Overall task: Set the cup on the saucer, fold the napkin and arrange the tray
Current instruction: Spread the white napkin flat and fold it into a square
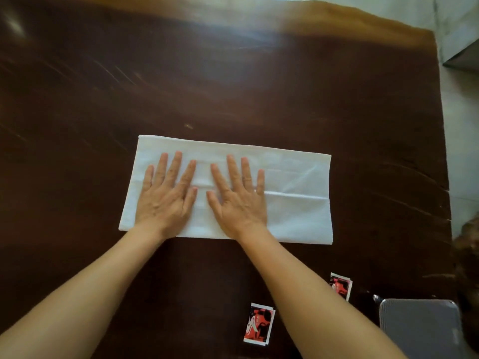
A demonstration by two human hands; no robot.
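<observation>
Left hand and right hand flat, fingers spread, gripping nothing. Both pressed on white napkin, a long rectangle on dark table. Grey tray near right.

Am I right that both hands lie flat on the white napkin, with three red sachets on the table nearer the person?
Not quite: the head view shows two red sachets, not three. Both the left hand and right hand do lie flat on the white napkin, on the table.

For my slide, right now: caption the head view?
Both hands, left and right, press flat on the white napkin.
</observation>
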